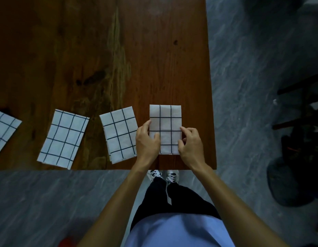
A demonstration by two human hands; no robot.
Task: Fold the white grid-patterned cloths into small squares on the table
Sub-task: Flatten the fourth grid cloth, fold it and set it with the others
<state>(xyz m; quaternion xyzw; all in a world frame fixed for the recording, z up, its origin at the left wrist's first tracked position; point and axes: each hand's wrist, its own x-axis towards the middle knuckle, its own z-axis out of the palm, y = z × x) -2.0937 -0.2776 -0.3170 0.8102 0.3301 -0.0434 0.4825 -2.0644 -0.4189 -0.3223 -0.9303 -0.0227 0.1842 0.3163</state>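
Two hands on the rightmost cloth (165,120)
Your left hand (147,139) and right hand (190,145) pinch its near edges; uneven lifting could skew the fold

We count four folded white cloths with dark grid lines (165,122) (119,134) (63,139) (4,130) along the near edge of the brown wooden tabletop (101,50) | two bare hands (147,141) (190,145) | two white sneakers (154,174) (173,175)

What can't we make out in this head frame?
- Leftmost cloth: cut off by the left frame edge.
- Cloth under the hands: near corners covered by left hand and right hand; layer count unreadable.
- Red object on floor: blurred, cut by bottom edge.
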